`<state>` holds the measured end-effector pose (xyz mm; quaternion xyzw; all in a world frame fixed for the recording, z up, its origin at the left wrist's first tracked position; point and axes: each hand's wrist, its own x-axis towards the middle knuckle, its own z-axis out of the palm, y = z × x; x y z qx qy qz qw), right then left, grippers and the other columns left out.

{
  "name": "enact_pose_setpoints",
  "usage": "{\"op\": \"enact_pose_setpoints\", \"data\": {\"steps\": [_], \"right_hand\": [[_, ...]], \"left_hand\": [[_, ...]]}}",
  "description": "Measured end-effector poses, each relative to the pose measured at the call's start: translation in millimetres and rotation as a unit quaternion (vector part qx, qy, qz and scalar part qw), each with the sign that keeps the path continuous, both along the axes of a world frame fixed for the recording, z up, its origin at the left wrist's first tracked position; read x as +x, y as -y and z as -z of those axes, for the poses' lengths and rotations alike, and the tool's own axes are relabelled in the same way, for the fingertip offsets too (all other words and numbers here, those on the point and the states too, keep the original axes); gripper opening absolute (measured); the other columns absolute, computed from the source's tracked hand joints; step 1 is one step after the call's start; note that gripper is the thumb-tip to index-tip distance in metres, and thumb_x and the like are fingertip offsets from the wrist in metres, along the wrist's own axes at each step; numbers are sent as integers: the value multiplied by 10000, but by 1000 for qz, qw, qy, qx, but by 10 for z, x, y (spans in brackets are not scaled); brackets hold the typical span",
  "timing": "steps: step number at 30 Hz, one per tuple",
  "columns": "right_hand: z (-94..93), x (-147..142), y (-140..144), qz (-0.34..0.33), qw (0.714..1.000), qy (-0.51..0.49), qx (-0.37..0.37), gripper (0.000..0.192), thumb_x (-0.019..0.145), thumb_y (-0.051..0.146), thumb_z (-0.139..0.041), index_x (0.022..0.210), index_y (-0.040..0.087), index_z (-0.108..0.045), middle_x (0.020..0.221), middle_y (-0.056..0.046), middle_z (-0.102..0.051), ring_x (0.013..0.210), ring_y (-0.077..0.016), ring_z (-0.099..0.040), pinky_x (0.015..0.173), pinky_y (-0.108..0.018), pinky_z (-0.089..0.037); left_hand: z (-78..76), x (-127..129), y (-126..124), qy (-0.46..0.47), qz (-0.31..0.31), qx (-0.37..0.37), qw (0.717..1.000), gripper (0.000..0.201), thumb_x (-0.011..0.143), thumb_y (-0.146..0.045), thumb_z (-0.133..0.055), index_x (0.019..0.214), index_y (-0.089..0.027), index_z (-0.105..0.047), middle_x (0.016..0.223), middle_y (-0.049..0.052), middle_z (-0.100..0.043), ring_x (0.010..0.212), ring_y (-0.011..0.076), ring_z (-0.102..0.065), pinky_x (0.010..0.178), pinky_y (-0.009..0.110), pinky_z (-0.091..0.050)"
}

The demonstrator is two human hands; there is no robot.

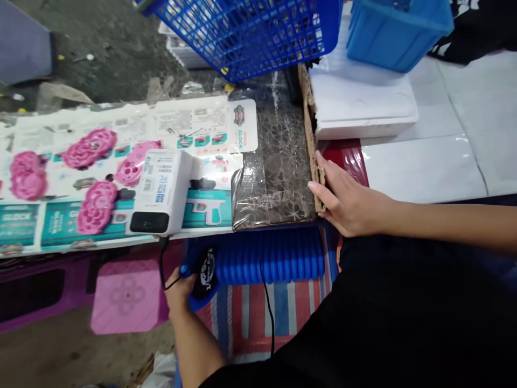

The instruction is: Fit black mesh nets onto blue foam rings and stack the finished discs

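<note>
Left fingers: the left hand (177, 293) is curled around a black oval tool (204, 273) with a cord, at the near edge, low below the worktop.
Right fingers: the right hand (343, 202) lies flat, fingers together, pressing the torn cardboard edge (313, 161), seemingly steadying it.
Left of it: wrapped dark slab (274, 172), then a white power bank (161, 191) on printed toy cards (60, 178).
Far: blue basket (250, 32).

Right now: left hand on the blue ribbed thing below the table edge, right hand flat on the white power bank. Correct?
Not quite. The head view shows the right hand resting at the torn cardboard edge, apart from the white power bank. The left hand is on the blue ribbed thing, as stated.
</note>
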<state>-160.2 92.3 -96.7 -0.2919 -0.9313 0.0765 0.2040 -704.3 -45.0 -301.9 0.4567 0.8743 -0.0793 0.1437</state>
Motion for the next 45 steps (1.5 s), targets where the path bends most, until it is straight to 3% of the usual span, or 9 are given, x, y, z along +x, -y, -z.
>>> {"op": "enact_pose_setpoints", "data": {"steps": [6, 12, 15, 20, 24, 28, 33, 37, 45], "right_hand": [[-37, 8, 3, 1, 1000, -15, -25, 1120, 866, 25, -637, 1693, 301, 66, 1782, -216, 98, 1647, -477, -89, 1184, -822, -368], [-48, 26, 9, -14, 998, -55, -18, 984, 873, -10, -630, 1687, 234, -132, 1789, -202, 71, 1633, -503, -125, 1186, -832, -374], [-65, 39, 4, -14, 997, -74, -32, 887, 887, 17, -667, 1651, 234, -273, 1798, -153, 69, 1629, -509, -135, 1243, -803, -316], [-135, 95, -22, 21, 992, -109, -63, 664, 883, 155, -784, 1495, 303, -571, 1801, -48, -121, 1610, -532, -185, 1290, -792, -209], [-220, 136, 81, -18, 987, -146, -59, 566, 876, 148, -773, 1400, 335, -665, 1770, -35, -254, 1595, -550, -222, 1251, -837, -253], [-407, -99, 373, -151, 958, -217, -108, 529, 892, 96, -699, 1392, 243, -609, 1744, -131, -307, 1600, -461, -304, 1256, -779, -326], [-643, -647, 653, -264, 904, -257, -218, 449, 1032, 256, -606, 1452, 116, -530, 1444, -237, -634, 1412, -357, -578, 1117, -589, -555], [-582, -670, 592, -244, 865, -321, -297, 366, 1065, 276, -588, 1403, 141, -556, 1163, -128, -752, 1017, -244, -730, 870, -400, -613], [-542, -177, 248, -193, 874, -339, -289, 399, 1035, 347, -686, 1375, 156, -599, 1153, -121, -742, 1000, -212, -697, 889, -356, -567]], "left_hand": [[-621, -151, 491, 48, -105, 34, 993, 386, 745, -490, -673, 1050, -259, -727, 731, 78, -661, 905, 464, -738, 799, 628, -622], [-1774, 640, 1119, -6, -191, 194, 962, 545, 768, -661, -727, 1179, -303, -736, 843, 19, -684, 970, 391, -744, 968, 574, -620], [-2303, 1239, 1238, -74, -165, 266, 947, 623, 812, -697, -718, 1253, -257, -742, 949, 37, -729, 943, 354, -747, 966, 533, -628], [-3007, 1977, 1239, -141, -90, 251, 953, 539, 919, -619, -674, 1311, -255, -738, 1110, 57, -802, 982, 337, -779, 945, 496, -640], [-3599, 2233, 1228, -109, -8, 205, 973, 472, 961, -542, -649, 1408, -393, -685, 1173, -31, -807, 1000, 317, -799, 926, 475, -667], [-4099, 2329, 1074, 7, 110, 98, 989, 516, 945, -525, -669, 1452, -429, -661, 1219, 1, -802, 957, 316, -810, 854, 433, -690], [-4227, 2554, 515, 148, 222, -67, 961, 502, 986, -547, -610, 1453, -377, -683, 1200, 76, -800, 998, 302, -806, 833, 379, -687], [-4122, 2720, 175, 139, 340, 37, 929, 455, 1039, -532, -596, 1436, -329, -684, 1151, 69, -808, 915, 241, -811, 781, 300, -674], [-3795, 2680, 99, 169, 371, 227, 885, 363, 1028, -400, -690, 1345, -224, -692, 1136, 96, -815, 978, 217, -804, 886, 274, -631]]}}
